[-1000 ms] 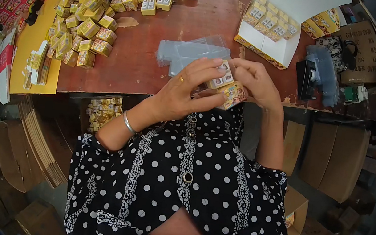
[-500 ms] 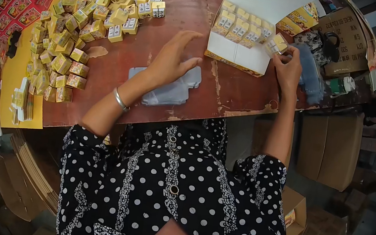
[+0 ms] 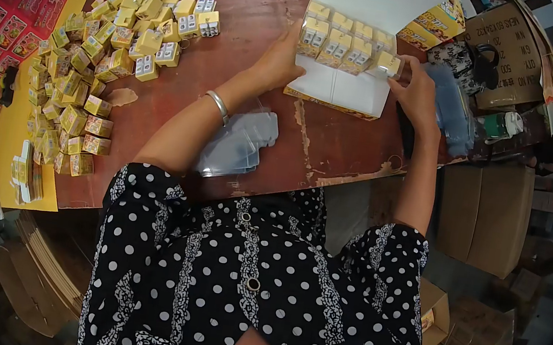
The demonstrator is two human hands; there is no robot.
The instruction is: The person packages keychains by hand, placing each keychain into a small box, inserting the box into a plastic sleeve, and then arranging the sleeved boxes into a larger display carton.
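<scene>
My right hand [image 3: 417, 93] pinches a small yellow box in a clear plastic case [image 3: 386, 65] at the right end of an open display carton [image 3: 350, 91]. Inside the carton stand rows of similar yellow boxes in clear cases [image 3: 336, 44], with white floor showing in front of them. Along the carton's left wall lies my left hand [image 3: 278, 63], fingers stretched out and thumb apart near the front corner. Its fingertips are partly hidden. Flat clear plastic cases [image 3: 234, 146] lie beneath and beside my left forearm.
A large heap of small yellow boxes [image 3: 87, 71] covers the table's left side, partly over a yellow sheet [image 3: 5, 165]. Yellow printed cartons [image 3: 436, 22], a brown cardboard box [image 3: 508, 56] and a stack of bluish clear plastic [image 3: 451, 108] stand on the right.
My left hand has moved up and right from above the flat plastic cases to the carton's left side. My right hand has brought the cased yellow box left, into the carton's right end.
</scene>
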